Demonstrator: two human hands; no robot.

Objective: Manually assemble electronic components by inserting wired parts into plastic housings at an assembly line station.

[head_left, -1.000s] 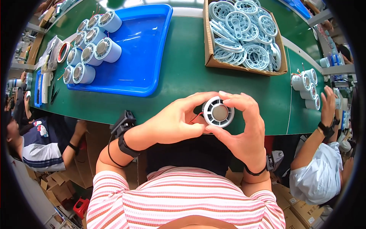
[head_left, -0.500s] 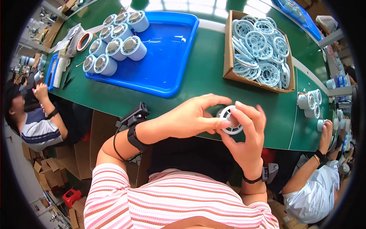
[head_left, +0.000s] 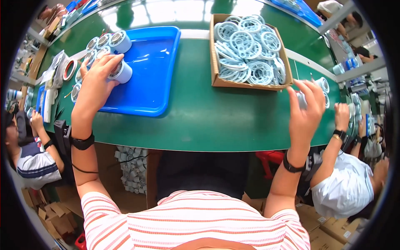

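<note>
Over the left part of the blue tray [head_left: 150, 96], my left hand [head_left: 98, 79] has its fingers and thumb closed round a white cylindrical motor housing [head_left: 123, 73]. Several like it, with round metal centres, stand by the fingers; the hand hides some. My right hand [head_left: 307, 110] is out at the right of the table, past the carton. Its thumb and fingers curve round another white motor housing [head_left: 301, 101], mostly covered by the fingers. Two more motor housings [head_left: 323, 85] stand just beyond this hand.
An open carton [head_left: 250, 84] holds many pale-blue plastic rings [head_left: 260, 73]. Left of the tray lie a tape roll [head_left: 70, 70] and plastic bags [head_left: 52, 71]. People work at both sides; one person's hand [head_left: 342, 116] is near my right hand. Below the table, a box holds white parts [head_left: 132, 166].
My hands have parted from the ringed white piece held between them. The left went to the motor housings in the tray, the right to those at the table's right. The view has shifted.
</note>
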